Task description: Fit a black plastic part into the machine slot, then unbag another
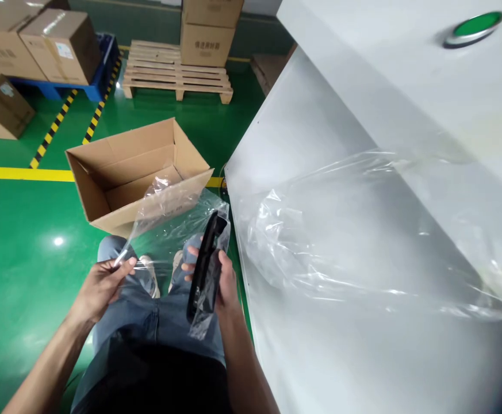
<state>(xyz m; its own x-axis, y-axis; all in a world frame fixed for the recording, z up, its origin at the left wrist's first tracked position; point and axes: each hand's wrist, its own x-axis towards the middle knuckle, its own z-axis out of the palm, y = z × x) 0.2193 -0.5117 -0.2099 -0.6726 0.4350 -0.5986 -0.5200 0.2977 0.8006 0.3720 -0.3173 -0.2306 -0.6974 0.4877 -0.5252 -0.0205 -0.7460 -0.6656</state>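
I sit with my knees over the green floor. My right hand [225,282] is closed around a long black plastic part [205,259] that sits partly inside a small clear bag. My left hand [104,284] pinches the edge of a clear plastic bag [164,201], which stretches up over my lap toward the open cardboard box [99,184] in front of my feet.
A white table [302,138] stands to my right with a large crumpled clear plastic sheet [363,241] on it. A white machine housing with a green button [477,26] rises behind it. A wooden pallet [173,72] and stacked cartons [56,43] stand further back on the floor.
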